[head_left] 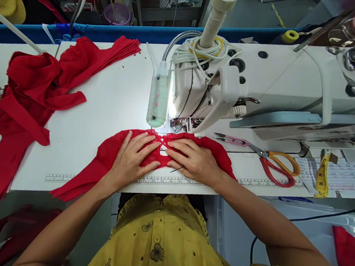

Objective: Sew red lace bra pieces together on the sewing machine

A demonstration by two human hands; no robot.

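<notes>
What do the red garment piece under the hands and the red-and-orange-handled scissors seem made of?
Red garment piece: matte fabric, by its soft folds, with lacy upper edging; fibre unclear.
Scissors: blades likely steel, given the grey metallic sheen; smooth coloured handles, perhaps plastic.

We have the widest room at centre-left, where bare desk point(116, 91) lies between the heaped red fabric point(31, 80) and the lamp point(158, 94); a hand could pass there. Straight ahead of our left hand point(132, 156) and right hand point(196, 161), the lamp and the presser foot point(177, 125) block the way, and the sewing machine point(255, 77) walls off the far right. Nearer on that side, the snips point(232, 139) and open-handled scissors point(277, 169) lie across our path. Along the front edge, we can pass over the printed ruler point(173, 182) between our forearms.
</notes>
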